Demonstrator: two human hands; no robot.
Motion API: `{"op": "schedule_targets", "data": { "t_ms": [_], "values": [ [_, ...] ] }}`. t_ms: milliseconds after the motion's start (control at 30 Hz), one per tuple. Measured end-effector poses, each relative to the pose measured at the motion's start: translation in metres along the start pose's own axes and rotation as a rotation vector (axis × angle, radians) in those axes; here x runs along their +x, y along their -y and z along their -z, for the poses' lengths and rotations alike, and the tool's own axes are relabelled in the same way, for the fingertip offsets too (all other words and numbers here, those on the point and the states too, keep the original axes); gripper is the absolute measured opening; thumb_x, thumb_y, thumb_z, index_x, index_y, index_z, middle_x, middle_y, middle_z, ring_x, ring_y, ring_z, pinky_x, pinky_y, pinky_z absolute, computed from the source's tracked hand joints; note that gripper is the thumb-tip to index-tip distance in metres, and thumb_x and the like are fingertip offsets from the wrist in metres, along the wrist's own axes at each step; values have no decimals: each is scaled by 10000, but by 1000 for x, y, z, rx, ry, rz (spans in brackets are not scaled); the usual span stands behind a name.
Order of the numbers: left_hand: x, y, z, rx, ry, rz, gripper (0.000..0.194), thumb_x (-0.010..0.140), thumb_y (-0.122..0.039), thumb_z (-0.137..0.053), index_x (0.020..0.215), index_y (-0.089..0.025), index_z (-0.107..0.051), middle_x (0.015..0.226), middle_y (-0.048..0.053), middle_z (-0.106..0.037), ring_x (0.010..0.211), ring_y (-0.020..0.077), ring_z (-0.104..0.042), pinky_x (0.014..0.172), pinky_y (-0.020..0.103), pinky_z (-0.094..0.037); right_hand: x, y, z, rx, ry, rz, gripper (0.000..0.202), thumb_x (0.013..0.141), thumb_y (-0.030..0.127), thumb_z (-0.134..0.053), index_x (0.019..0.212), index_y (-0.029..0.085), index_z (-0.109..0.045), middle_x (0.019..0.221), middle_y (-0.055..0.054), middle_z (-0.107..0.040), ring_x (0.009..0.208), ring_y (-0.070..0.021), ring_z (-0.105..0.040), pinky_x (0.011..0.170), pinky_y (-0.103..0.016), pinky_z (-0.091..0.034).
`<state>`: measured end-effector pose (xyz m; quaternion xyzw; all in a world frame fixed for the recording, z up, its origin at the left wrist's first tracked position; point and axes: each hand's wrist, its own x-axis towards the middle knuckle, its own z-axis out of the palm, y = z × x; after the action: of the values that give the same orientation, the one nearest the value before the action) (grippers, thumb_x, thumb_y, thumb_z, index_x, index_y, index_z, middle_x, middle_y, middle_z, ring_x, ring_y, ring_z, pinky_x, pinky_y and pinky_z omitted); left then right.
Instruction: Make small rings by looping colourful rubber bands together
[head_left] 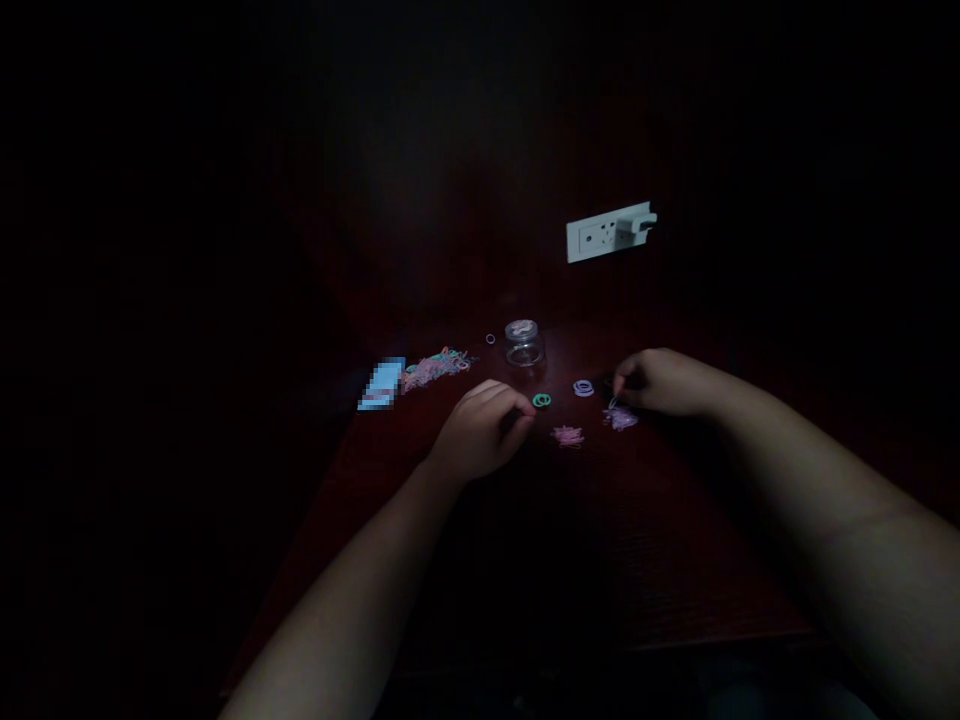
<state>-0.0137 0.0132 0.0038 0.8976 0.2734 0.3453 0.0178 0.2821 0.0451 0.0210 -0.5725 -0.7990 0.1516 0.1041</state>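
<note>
The scene is very dark. My left hand (484, 425) rests on the dark red table (600, 540) with its fingers curled, just left of a green rubber band (541, 400); whether it holds anything is hidden. My right hand (660, 383) hovers over a small pink pile of bands (620, 418), fingertips pinched at a thin band. A purple band (583, 388) lies between the hands, and another pink pile (568, 435) sits in front of them.
A small clear jar (523, 345) stands behind the hands. A bigger heap of mixed bands (436, 368) and a light blue card (382, 385) lie at the left. A white wall socket with a plug (609, 232) is behind.
</note>
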Motion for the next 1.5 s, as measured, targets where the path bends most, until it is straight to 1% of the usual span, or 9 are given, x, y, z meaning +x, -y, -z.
{"op": "schedule_targets", "data": {
  "t_ms": [200, 500, 667, 833, 933, 1033, 1133, 1233, 1500],
  "values": [
    [0, 0, 0, 0, 2, 7, 79, 925, -244, -530, 902, -196, -589, 885, 41, -649, 866, 184, -578, 814, 355, -474, 1, -5, -1, 42, 28, -3, 121, 680, 181, -635, 737, 223, -733, 723, -9, -734, 692, -199, -670, 663, -303, -487],
    [0, 0, 0, -10, 13, 2, 62, 916, -233, -533, 906, -203, -586, 893, 39, -654, 873, 184, -582, 814, 357, -472, 0, -10, -1, 34, 51, -18, 129, 666, 212, -635, 749, 225, -732, 719, -16, -724, 669, -204, -657, 634, -309, -478],
    [0, 1, 0, -11, 15, 0, 56, 912, -228, -538, 897, -201, -585, 882, 38, -654, 864, 182, -582, 808, 351, -471, 1, -12, -2, 30, 104, -35, 140, 666, 215, -631, 768, 220, -726, 724, -16, -720, 673, -202, -658, 629, -306, -481],
    [0, 0, 0, -7, 18, 3, 63, 912, -234, -536, 902, -199, -587, 887, 39, -656, 870, 180, -584, 817, 354, -473, 0, -14, -3, 79, 65, -6, 202, 658, 209, -639, 844, 210, -717, 808, -32, -732, 739, -218, -670, 698, -323, -500],
    [0, -1, 1, -6, 24, 1, 79, 914, -236, -525, 899, -200, -593, 889, 45, -660, 873, 184, -593, 815, 358, -477, -2, -14, -5, 125, 107, 22, 266, 660, 272, -685, 915, 207, -722, 909, -50, -740, 811, -237, -681, 746, -337, -513],
    [1, -1, 1, -9, 26, -3, 87, 913, -231, -516, 895, -201, -596, 889, 47, -664, 870, 186, -598, 817, 362, -478, -3, -13, -8, 144, 137, 56, 365, 606, 324, -756, 952, 208, -726, 959, -58, -735, 841, -253, -685, 736, -345, -522],
    [1, -1, 1, -9, 20, 5, 82, 913, -233, -518, 896, -204, -592, 890, 44, -664, 868, 186, -596, 815, 362, -476, -3, -13, -10, 139, 147, 59, 328, 587, 267, -752, 908, 207, -725, 930, -51, -733, 832, -249, -684, 731, -344, -518],
    [0, 0, 0, -10, 18, 6, 61, 909, -228, -532, 900, -204, -587, 894, 39, -665, 871, 184, -591, 815, 357, -474, -1, -11, -11, 130, 175, 45, 254, 614, 224, -711, 868, 208, -717, 872, -38, -734, 791, -231, -682, 703, -328, -506],
    [1, -1, 1, -15, 26, 8, 51, 907, -222, -539, 900, -206, -587, 895, 34, -664, 871, 180, -590, 818, 354, -476, 0, -8, -10, 85, 185, 21, 176, 639, 202, -687, 813, 218, -717, 752, -11, -723, 710, -219, -667, 637, -311, -473]
  ]
}}
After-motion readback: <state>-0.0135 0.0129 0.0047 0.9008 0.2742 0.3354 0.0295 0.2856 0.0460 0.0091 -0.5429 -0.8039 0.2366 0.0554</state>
